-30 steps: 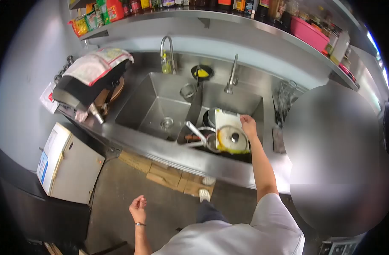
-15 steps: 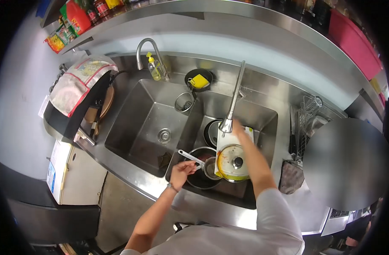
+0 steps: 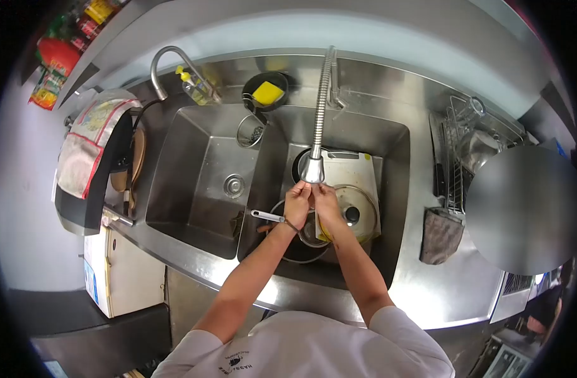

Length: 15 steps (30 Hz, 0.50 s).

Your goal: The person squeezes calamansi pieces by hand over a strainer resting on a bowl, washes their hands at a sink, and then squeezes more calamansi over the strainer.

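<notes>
Side by side under the spray tap's head (image 3: pixel 313 170), my left hand (image 3: pixel 297 205) and my right hand (image 3: pixel 326 203) meet with fingertips curled together just below the nozzle. Whatever is between the fingers, if anything, is hidden. Beneath my hands, a strainer with a white handle (image 3: pixel 267 215) rests over a dark pan (image 3: pixel 301 257) in the right basin. A glass lid with a black knob (image 3: pixel 351 215) lies by my right forearm, on a white flat board or box (image 3: pixel 351 171) with yellow-green corners.
The left basin (image 3: pixel 203 189) has a drain and a dark scrap near the divider. Behind stand a soap bottle (image 3: pixel 191 87) and a black bowl with a yellow sponge (image 3: pixel 268 94). To the right are a dish rack (image 3: pixel 455 157) and a grey cloth (image 3: pixel 441 236).
My left hand has left the area by the strainer handle and moved up and right. My right hand has come down from the tap head to meet it. The view has shifted.
</notes>
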Motion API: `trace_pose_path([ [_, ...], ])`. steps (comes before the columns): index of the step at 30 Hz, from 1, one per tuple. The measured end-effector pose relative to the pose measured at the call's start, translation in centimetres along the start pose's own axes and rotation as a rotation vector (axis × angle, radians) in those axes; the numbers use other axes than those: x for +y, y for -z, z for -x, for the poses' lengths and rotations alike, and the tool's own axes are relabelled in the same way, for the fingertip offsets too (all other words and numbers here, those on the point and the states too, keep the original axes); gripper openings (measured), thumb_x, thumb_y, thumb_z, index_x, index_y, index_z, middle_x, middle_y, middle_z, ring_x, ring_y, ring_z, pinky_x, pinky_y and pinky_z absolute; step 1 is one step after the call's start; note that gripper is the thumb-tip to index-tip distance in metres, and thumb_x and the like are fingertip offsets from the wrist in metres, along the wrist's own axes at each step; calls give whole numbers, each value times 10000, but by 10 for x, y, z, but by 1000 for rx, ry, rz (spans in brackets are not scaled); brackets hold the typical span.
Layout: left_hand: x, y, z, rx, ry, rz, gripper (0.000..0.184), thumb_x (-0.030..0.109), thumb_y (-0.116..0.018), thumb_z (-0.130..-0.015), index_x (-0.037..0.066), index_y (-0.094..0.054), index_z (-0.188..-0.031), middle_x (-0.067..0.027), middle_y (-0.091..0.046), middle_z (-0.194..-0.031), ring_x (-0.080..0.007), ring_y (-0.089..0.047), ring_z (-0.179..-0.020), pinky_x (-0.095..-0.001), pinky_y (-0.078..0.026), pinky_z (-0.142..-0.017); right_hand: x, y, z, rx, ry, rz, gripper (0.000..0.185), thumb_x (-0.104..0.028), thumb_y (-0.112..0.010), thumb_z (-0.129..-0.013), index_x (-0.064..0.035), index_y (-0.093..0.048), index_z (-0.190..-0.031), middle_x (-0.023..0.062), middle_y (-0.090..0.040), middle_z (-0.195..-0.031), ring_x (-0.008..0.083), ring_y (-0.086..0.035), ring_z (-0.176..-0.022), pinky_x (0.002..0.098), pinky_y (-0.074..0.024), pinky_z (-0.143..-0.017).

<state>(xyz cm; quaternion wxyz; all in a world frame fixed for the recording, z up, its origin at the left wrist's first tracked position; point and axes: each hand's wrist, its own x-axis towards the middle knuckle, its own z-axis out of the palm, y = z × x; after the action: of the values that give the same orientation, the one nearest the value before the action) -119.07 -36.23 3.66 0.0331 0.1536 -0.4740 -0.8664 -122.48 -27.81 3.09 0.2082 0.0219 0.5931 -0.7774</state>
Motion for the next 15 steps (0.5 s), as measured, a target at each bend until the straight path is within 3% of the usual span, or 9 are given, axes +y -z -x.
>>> trace_pose_path([
  [1, -3, -2, -1, -10, 12, -3, 202, 99, -440, -910, -14, -548, -1039, -71, -573, -1075, -139, -564, -916, -271, -455, -805, -4, -1, 4, 15, 0, -5, 301, -243, -483, -911, 14, -590, -797, 7, -529, -687, 73, -421, -627, 228, -372, -555],
  [3, -9, -6, 3, 39, -26, -130, 218, 164, -414, -935, 26, -583, -943, 49, -539, -761, -16, -463, -658, -159, -389, -581, -12, -1, 13, 116, -40, 131, 356, -277, -488, -906, 27, -585, -746, 16, -531, -652, 73, -424, -604, 235, -368, -544],
  [5, -3, -24, 13, 54, 14, -82, 231, 195, -417, -931, 11, -555, -950, 4, -537, -790, -65, -469, -696, -211, -398, -618, 10, 4, 6, 15, -138, -26, 302, -266, -473, -908, 16, -568, -856, 41, -552, -741, 97, -488, -653, 244, -415, -576],
  [7, -6, -32, 20, 56, -502, -675, 254, 224, -438, -917, -14, -517, -959, -82, -518, -868, -159, -475, -773, -289, -398, -701, 31, -4, 4, -58, -143, -292, 284, -259, -468, -906, 7, -563, -870, 48, -557, -740, 110, -500, -642, 250, -422, -563],
  [8, -5, -26, 24, 61, -494, -678, 254, 224, -438, -917, -14, -517, -959, -82, -518, -868, -159, -475, -773, -289, -398, -701, 38, -4, 1, -94, -167, -415, 276, -255, -465, -905, 2, -560, -877, 51, -559, -739, 116, -506, -637, 254, -425, -556],
  [11, 5, -3, 14, -146, -367, -921, 330, 239, -456, -887, -35, -480, -1069, -202, -477, -1085, -326, -460, -1023, -356, -341, -899, 53, 7, -3, -183, -234, -617, 251, -244, -457, -901, -12, -553, -898, 62, -566, -738, 135, -523, -621, 264, -435, -537],
  [12, 8, -6, 19, -194, -295, -962, 541, 280, -416, -899, 21, -268, -1351, -188, -343, -1335, -294, -337, -1225, -328, -258, -1001, 63, 13, -7, -208, -270, -650, 243, -240, -454, -900, -16, -550, -905, 65, -568, -738, 142, -529, -616, 267, -438, -530],
  [13, 10, -14, 22, -193, -289, -961, 541, 280, -416, -899, 21, -268, -1351, -188, -343, -1335, -294, -337, -1225, -328, -258, -1001, 68, 16, -10, -217, -285, -656, 236, -236, -451, -899, -21, -548, -912, 68, -570, -737, 148, -535, -611, 270, -441, -523],
  [15, 7, -31, 26, -193, -571, -1100, 524, 260, -417, -894, 1, -291, -1332, -196, -330, -1347, -307, -312, -1251, -357, -261, -1007, 69, 15, -4, -212, -303, -642, 229, -232, -448, -898, -26, -545, -919, 72, -572, -737, 155, -541, -605, 274, -444, -517],
])
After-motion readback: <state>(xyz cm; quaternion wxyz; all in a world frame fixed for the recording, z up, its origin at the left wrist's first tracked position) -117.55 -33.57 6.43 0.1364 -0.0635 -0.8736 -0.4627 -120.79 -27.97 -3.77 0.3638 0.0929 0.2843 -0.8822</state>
